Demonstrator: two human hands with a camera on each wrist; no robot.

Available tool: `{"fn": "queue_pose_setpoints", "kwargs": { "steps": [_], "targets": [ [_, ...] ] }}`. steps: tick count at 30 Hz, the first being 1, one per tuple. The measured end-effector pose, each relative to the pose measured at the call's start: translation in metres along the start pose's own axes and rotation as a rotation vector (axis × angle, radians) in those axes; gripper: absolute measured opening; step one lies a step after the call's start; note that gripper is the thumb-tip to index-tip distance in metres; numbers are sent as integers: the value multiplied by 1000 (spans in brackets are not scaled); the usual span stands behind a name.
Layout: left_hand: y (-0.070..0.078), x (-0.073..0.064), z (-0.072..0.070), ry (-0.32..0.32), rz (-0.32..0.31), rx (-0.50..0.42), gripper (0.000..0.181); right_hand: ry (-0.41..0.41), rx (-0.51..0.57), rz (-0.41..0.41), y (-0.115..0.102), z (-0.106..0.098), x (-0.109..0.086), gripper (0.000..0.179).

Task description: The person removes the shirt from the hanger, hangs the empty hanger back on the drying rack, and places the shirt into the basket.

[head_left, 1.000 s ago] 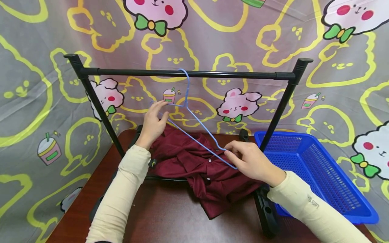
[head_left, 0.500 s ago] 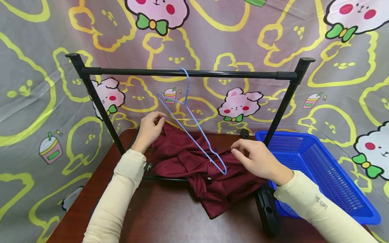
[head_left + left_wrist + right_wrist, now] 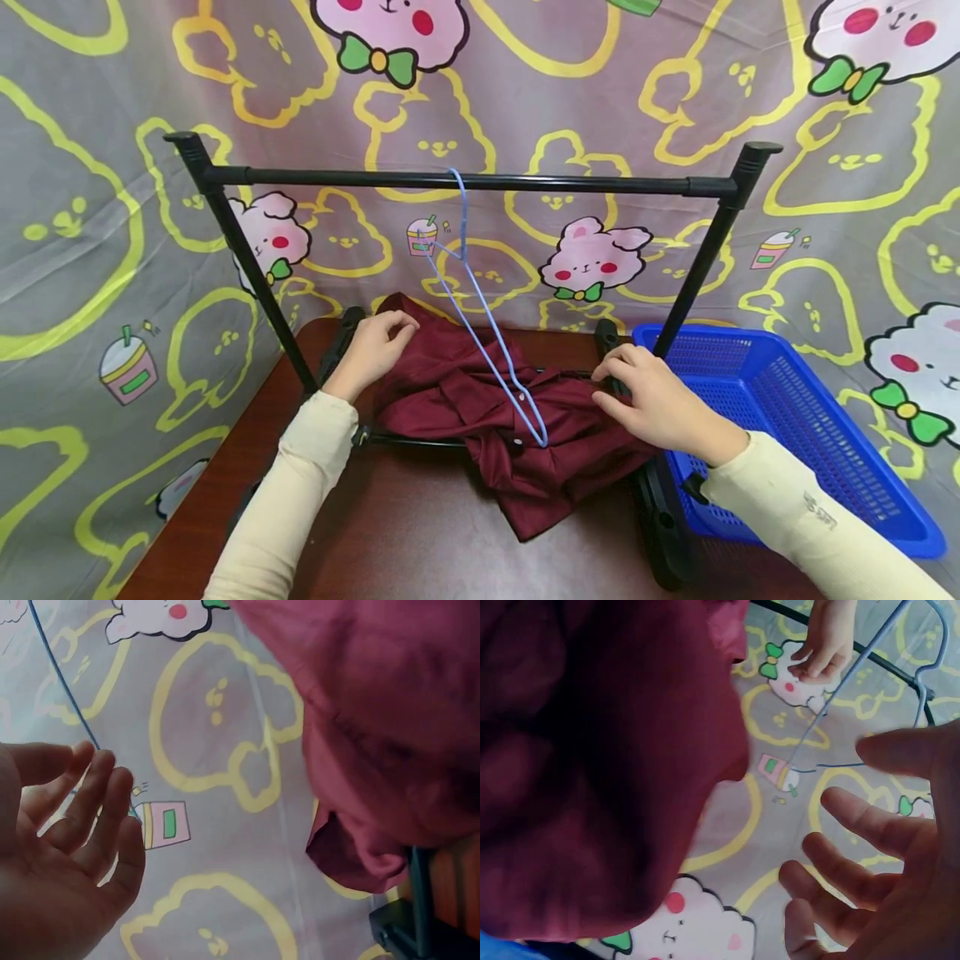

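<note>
A blue wire hanger [image 3: 490,317] hangs by its hook from the black rail [image 3: 577,183], turned at an angle with its near end low over a maroon shirt [image 3: 438,387]. Crumpled, with small white buttons showing, the shirt lies across the base of the rack. My left hand [image 3: 377,352] hovers at the shirt's left side, fingers loosely bent, holding nothing. To the right of the hanger is my right hand [image 3: 656,404], its fingers relaxed and spread over the shirt's right side. In the right wrist view the fingers [image 3: 859,877] are plainly apart from the hanger.
A blue perforated basket [image 3: 780,417] stands on the right of the brown table [image 3: 420,533]. The black rack's uprights [image 3: 697,275] rise on both sides, with black feet [image 3: 663,533] below. A patterned cloth [image 3: 480,83] hangs behind.
Both hands have let go of the hanger; the left has come down and the right has drawn to the right. The hanger has swung on the rail, turning more end-on.
</note>
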State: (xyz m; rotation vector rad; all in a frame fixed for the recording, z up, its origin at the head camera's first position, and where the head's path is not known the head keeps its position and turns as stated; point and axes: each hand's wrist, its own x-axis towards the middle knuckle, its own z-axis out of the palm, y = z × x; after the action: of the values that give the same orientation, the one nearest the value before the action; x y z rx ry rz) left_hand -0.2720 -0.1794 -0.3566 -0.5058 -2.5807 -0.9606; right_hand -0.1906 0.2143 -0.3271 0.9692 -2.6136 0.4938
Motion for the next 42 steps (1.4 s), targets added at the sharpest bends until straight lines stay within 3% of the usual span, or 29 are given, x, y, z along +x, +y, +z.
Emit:
{"fn": "queue_pose_setpoints", "kwargs": {
  "steps": [7, 11, 19, 25, 30, 35, 42],
  "targets": [
    [-2, -10, 17, -113, 50, 4, 15, -101, -25, 66, 11, 8, -12, 34],
    [-3, -14, 25, -190, 65, 22, 25, -149, -31, 101, 15, 13, -16, 46],
    [6, -21, 38, -400, 19, 74, 62, -280, -7, 133, 20, 19, -19, 71],
    [7, -25, 50, -495, -34, 113, 82, -421, 56, 176, 19, 22, -20, 89],
    [9, -28, 58, -541, -36, 125, 88, -511, 64, 200, 18, 27, -19, 101],
    [10, -30, 64, -564, -49, 143, 92, -548, 52, 248, 20, 33, -16, 111],
    [12, -34, 73, -543, -59, 205, 99, -597, 46, 260, 22, 43, -11, 117]
  ]
}}
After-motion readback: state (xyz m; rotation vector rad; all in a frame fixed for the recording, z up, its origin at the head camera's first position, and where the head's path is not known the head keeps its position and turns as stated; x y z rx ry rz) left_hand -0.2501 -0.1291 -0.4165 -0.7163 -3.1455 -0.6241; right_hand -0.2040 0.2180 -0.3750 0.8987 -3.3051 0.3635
